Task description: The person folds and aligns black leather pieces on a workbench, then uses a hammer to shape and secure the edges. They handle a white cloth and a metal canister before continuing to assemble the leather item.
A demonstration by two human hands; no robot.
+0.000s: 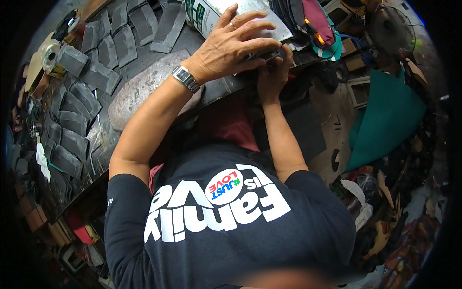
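At the bench's near edge, both hands meet over a small dark piece point(268, 54), whose kind I cannot make out. My left hand point(228, 45), with a watch point(186, 78) on the wrist, pinches it between thumb and forefinger while the other fingers are stretched apart. From the right, the fingers of my right hand point(274, 79) close on the same piece, which they partly hide. Just beyond my hands stands a white and green bucket point(201, 17). Under my left forearm lies a smooth grey-brown slab point(139, 91).
Several curved black pieces point(113, 48) lie in rows on the dark bench point(166, 53). A tape roll point(49, 55) sits at the far left. To the right are a maroon and teal bundle point(325, 29), a fan point(387, 29) and a green sheet point(387, 118) above a cluttered floor.
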